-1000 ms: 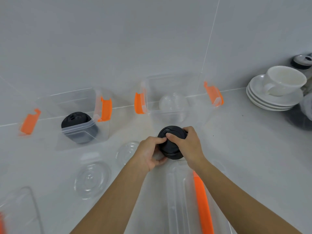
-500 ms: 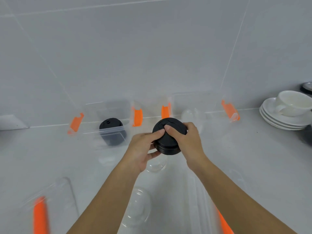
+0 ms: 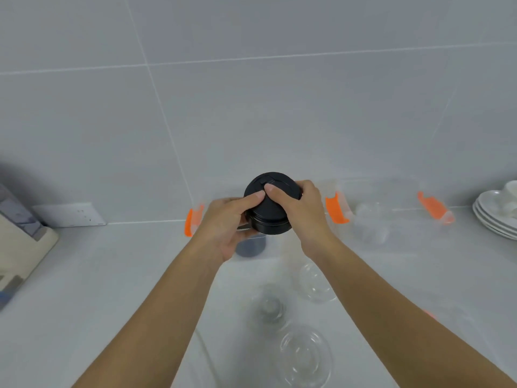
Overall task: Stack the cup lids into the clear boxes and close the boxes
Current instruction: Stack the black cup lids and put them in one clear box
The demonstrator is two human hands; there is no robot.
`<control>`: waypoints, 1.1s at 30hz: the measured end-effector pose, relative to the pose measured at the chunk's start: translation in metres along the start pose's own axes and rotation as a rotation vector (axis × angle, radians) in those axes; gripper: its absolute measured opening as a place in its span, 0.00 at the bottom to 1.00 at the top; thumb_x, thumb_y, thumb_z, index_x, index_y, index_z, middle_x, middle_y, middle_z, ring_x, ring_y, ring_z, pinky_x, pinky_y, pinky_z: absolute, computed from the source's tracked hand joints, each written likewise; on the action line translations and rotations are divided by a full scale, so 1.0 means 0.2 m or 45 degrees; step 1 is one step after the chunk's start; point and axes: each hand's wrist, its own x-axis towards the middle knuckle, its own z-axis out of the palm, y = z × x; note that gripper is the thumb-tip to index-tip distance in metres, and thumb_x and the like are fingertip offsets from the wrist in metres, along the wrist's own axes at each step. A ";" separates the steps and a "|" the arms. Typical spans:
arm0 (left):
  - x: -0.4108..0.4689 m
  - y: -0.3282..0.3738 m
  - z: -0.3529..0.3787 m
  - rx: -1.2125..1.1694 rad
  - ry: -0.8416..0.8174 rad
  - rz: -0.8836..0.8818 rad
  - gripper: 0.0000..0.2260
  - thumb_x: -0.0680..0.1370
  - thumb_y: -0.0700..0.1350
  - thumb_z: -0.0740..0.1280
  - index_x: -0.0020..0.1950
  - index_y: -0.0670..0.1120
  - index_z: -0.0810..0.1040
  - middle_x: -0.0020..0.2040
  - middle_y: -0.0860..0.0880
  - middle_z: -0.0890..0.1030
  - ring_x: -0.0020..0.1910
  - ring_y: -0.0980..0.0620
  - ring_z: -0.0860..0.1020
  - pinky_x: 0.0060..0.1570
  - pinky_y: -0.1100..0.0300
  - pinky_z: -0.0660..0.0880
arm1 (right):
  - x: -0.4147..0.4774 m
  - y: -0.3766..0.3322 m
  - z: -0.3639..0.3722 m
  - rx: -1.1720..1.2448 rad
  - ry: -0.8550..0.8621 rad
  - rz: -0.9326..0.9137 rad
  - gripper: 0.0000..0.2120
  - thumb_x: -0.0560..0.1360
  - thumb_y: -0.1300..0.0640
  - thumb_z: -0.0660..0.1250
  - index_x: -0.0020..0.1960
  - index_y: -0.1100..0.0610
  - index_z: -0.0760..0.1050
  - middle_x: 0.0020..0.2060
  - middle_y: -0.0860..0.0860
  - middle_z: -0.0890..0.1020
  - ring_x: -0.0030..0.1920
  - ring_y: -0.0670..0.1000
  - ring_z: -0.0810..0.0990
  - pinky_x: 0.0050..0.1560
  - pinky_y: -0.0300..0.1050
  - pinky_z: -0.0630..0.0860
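Observation:
A stack of black cup lids is held in the air between both hands. My left hand grips its left side and my right hand its right side, thumbs on top. Right behind and below the stack stands a clear box with orange clips, mostly hidden by my hands; a dark stack of lids shows inside it. To the right stands a second clear box with clear dome lids inside. Loose clear lids lie on the counter near me.
White saucers with a cup stand at the far right. A wall socket and a beige appliance are at the left. The tiled wall rises just behind the boxes.
Both hands have carried the black lid stack left and away from me, over the left box. The view has swung left and up; the box lids near me have left the frame.

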 end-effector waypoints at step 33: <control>0.70 -0.14 -0.35 0.290 0.052 -0.414 0.11 0.78 0.43 0.65 0.57 0.39 0.76 0.45 0.45 0.79 0.51 0.44 0.77 0.52 0.43 0.78 | 0.54 0.34 0.40 -0.615 -0.205 0.422 0.26 0.70 0.44 0.69 0.59 0.62 0.70 0.56 0.56 0.78 0.55 0.56 0.77 0.55 0.51 0.77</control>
